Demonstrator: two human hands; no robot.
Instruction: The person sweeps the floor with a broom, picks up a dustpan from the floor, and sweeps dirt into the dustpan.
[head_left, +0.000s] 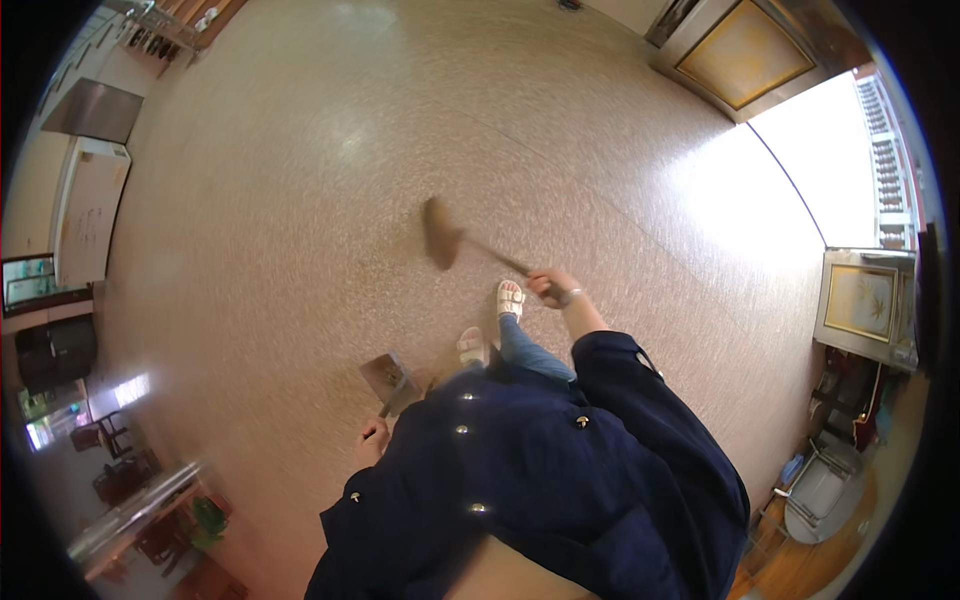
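My right hand (551, 288) grips the handle of a broom (441, 234), its brown head blurred over the speckled floor (315, 225) ahead of my feet. Low on the left, my left hand (372, 436) is closed around the handle of a dustpan (390, 381). The pan lies at or close to the floor, with some dark debris visible in it. Between the two tools are my feet in pale sandals (511, 298). The broom head is apart from the dustpan. Part of the dustpan's edge is hidden behind my dark blue jacket (525, 457).
A bright doorway (802, 172) opens on the right between panelled doors (746, 56). Folding chairs (817, 487) lean at the lower right. A white cabinet-like appliance (91, 210) stands along the left wall. Lower left are a glass-topped table edge (142, 510), chairs and a green plant (208, 519).
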